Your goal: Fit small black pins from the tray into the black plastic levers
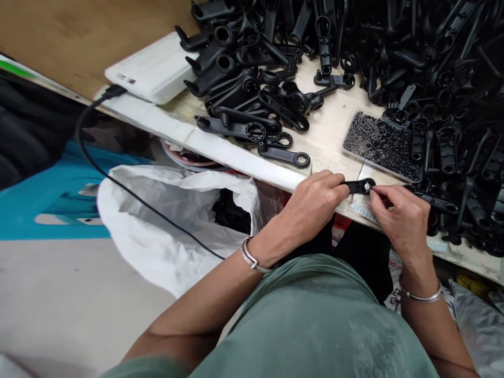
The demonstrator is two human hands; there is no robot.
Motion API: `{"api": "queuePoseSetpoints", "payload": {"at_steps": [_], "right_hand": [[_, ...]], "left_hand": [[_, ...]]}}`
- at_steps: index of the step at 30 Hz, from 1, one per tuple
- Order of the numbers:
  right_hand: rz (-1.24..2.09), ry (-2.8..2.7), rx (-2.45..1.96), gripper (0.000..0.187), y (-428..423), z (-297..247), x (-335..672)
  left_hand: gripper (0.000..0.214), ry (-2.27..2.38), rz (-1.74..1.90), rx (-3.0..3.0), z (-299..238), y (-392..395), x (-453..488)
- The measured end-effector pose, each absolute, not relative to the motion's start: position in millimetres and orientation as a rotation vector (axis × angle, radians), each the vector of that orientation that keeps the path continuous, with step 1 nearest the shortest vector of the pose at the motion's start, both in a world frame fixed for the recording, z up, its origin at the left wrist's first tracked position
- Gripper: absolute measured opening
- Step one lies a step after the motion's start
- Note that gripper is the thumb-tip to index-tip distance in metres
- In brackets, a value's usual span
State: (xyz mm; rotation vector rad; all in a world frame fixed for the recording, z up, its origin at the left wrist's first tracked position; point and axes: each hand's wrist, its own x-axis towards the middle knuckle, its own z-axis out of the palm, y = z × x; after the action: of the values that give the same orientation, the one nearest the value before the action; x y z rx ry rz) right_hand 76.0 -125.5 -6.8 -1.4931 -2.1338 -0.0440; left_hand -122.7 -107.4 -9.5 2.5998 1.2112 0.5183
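Note:
At the table's front edge, my left hand [321, 202] is closed round one end of a black plastic arm [356, 186]. The arm's free end has a ring, and something pale shows in its hole. My right hand [403, 215] is at that ring with thumb and forefinger pinched together; what lies between the fingertips, if anything, is too small to make out. Just beyond my hands sits a clear plastic box [348, 149] full of tiny dark and grey pieces. Another black plastic arm [285, 156] lies to the left of my left hand.
Black plastic parts [441, 68] are heaped over the right and back of the table [328, 128]. More lie in a group at left, beside a white device [157, 68] with a black cable [94, 157]. Below the edge hangs an open white sack [137, 210] with dark parts inside.

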Motion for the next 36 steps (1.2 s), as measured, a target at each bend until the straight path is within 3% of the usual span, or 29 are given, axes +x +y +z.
{"api": "queuePoseSetpoints", "payload": {"at_steps": [11,14,19,22,29,36], "right_hand": [[-0.340,-2.527,-1.610,0.025,-125,5,60],[-0.148,-2.544,-1.646,0.021,-120,12,62],[0.454,-2.349,-1.679,0.020,-105,21,74],[0.571,-2.283,-1.750,0.021,-100,25,75],[0.359,-2.386,-1.793,0.024,-101,24,67],[-0.127,-2.607,-1.848,0.023,-106,19,61]], "left_hand": [[0.015,1.195,0.471,2.558,-11,-108,-121],[0.015,1.200,0.454,2.558,-12,-108,-121],[0.017,1.197,0.507,2.566,-15,-108,-121],[0.017,1.179,0.502,2.572,-14,-109,-120],[0.025,1.140,0.559,2.542,-15,-112,-118],[0.023,1.076,0.581,2.543,-19,-111,-116]]}}
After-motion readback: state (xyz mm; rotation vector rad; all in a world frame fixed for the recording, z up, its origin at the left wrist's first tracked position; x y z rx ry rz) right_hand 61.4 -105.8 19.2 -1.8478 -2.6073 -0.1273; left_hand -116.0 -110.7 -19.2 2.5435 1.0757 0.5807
